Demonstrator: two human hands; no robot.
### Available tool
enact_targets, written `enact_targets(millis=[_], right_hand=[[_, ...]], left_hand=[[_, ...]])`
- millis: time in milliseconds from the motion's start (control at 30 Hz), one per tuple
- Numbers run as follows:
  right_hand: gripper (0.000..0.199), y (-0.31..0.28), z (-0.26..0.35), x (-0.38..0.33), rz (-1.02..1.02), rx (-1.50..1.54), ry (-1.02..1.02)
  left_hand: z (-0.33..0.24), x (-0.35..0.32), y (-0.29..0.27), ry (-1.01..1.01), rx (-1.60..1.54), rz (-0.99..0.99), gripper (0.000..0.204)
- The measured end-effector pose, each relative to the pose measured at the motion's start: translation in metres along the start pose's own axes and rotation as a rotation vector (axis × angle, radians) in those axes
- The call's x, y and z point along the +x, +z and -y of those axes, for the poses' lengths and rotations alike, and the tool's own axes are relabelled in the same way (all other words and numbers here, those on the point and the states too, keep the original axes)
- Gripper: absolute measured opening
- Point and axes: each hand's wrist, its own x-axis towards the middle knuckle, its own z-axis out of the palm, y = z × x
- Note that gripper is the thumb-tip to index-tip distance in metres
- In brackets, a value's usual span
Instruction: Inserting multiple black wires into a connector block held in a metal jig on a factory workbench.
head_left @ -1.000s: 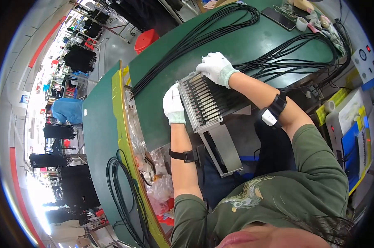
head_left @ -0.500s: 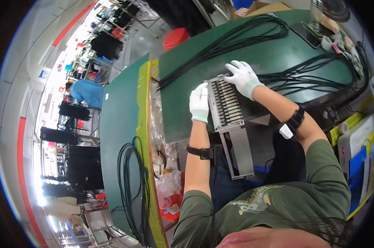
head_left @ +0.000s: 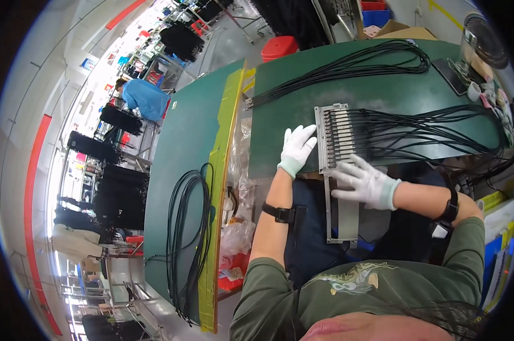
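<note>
A metal fixture [head_left: 320,142] lies at the near edge of the green table, with a row of slim cable connectors [head_left: 340,136] side by side in it. Black cables [head_left: 421,126] run from the connectors to the right. Below it, a flat metal plate on a frame [head_left: 344,219] reaches over my lap. Gloved in white, my left hand [head_left: 298,150] is beside the fixture's left rail, fingers apart and holding nothing; whether the fingertips touch the rail I cannot tell. My right hand [head_left: 366,183], also gloved, spreads its fingers over the fixture's near end and the plate's top.
Another black cable bundle [head_left: 348,71] lies along the table's far side. A phone-like dark slab [head_left: 449,77] and a clear jar are at the far right. On the left table [head_left: 180,136] lies a cable coil [head_left: 186,227]. A person in blue [head_left: 145,98] bends over farther off.
My right hand has moved from the fixture's far end to its near end. My left hand's fingers have spread. The view has shifted, and the connectors and their cables show more fully.
</note>
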Motion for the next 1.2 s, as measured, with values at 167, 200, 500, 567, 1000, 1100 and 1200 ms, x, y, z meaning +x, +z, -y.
enact_targets(millis=[167, 200, 500, 567, 1000, 1100, 1200], right_hand=[[0.061, 0.027, 0.015, 0.006, -0.128, -0.125, -0.073], [0.061, 0.024, 0.015, 0.006, -0.129, -0.127, -0.079], [0.050, -0.024, -0.010, 0.026, -0.509, 0.654, 0.423], [0.050, -0.024, -0.029, 0.031, -0.522, 0.911, 0.700], [0.043, 0.021, -0.080, 0.025, -0.196, 0.009, 0.663], [0.045, 0.042, -0.089, 0.017, -0.275, -0.185, 0.479], [0.051, 0.039, -0.098, 0.040, -0.196, -0.128, 0.496]], left_hand=[[-0.015, -0.007, 0.009, 0.031, 0.068, -0.092, 0.038], [-0.014, -0.011, 0.007, 0.030, 0.071, -0.098, 0.038], [-0.015, -0.034, 0.000, 0.097, -0.195, -0.207, 0.035], [-0.018, -0.030, 0.002, 0.081, -0.229, -0.238, 0.035], [-0.014, -0.024, 0.003, 0.086, -0.285, -0.225, 0.033], [-0.016, -0.018, 0.012, 0.049, -0.312, -0.191, 0.032], [-0.013, -0.024, 0.003, 0.038, -0.293, -0.148, 0.034]])
